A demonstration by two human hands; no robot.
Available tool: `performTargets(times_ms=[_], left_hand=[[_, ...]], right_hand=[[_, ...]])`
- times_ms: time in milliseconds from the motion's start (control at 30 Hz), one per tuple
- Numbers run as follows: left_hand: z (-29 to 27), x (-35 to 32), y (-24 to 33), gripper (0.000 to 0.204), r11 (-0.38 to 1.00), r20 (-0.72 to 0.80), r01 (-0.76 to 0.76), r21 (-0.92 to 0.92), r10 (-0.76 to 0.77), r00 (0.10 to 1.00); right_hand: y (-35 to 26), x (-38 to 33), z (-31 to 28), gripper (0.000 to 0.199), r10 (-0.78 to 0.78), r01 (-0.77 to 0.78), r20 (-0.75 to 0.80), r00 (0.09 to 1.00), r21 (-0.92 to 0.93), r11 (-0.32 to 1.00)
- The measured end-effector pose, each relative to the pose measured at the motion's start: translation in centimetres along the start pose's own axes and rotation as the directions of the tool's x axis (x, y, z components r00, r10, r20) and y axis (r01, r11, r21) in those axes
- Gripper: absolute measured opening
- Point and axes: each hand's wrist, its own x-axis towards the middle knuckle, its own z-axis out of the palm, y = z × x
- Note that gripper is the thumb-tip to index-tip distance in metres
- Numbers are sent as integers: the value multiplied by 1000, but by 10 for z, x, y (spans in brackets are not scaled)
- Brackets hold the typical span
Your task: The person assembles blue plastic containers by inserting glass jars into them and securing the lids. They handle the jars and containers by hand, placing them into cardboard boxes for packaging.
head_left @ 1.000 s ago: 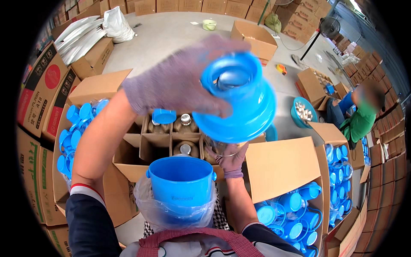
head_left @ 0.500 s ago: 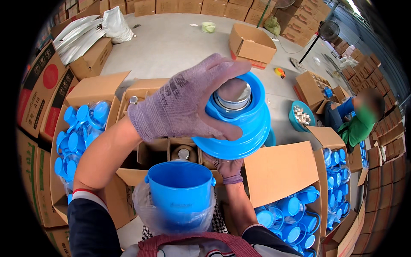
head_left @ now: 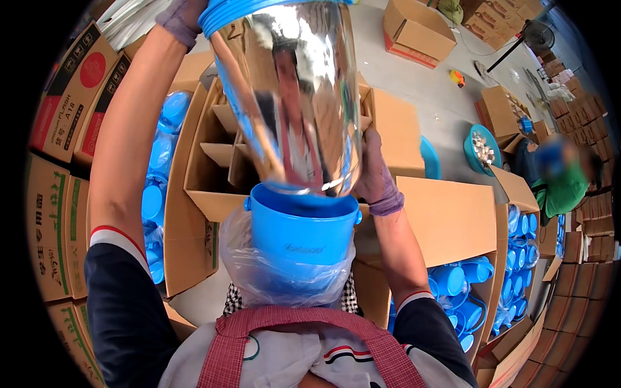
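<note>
A mirror-bright silver vacuum flask liner [head_left: 304,110] hangs tilted in front of me, with a blue plastic collar [head_left: 259,11] around its upper end. Its lower end is at the mouth of a blue bucket-shaped flask casing [head_left: 304,233], just inside the rim or over it. My left hand [head_left: 181,18], in a grey-purple glove, is closed at the collar; its fingers are partly cut off by the picture's top edge. My gloved right hand [head_left: 378,171] holds the liner's right side, fingers partly hidden behind it. Clear plastic film [head_left: 242,258] wraps the casing, which stands against my body.
Behind the casing stands a divided carton [head_left: 217,171]. Cartons of blue flask parts flank me, left [head_left: 155,200] and right [head_left: 453,284]. Farther right, a person in green [head_left: 566,187] sits near a teal basin [head_left: 482,149] of small pieces. A fan [head_left: 538,37] stands behind.
The flask assembly has swung from neck-up beyond the casing to above its mouth, showing its silver body. My left hand rose to the upper left; my right hand came up beside the liner.
</note>
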Motion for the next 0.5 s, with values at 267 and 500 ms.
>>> performTargets(times_ms=[267, 500], left_hand=[[-5, -52, -112, 76, 895, -69, 361, 262, -356, 932], [37, -132, -148, 68, 766, -211, 239, 597, -137, 968]], right_hand=[[-19, 25, -13, 89, 585, -468, -178, 791, 440, 766], [-65, 35, 35, 72, 580, -597, 183, 794, 418, 685]])
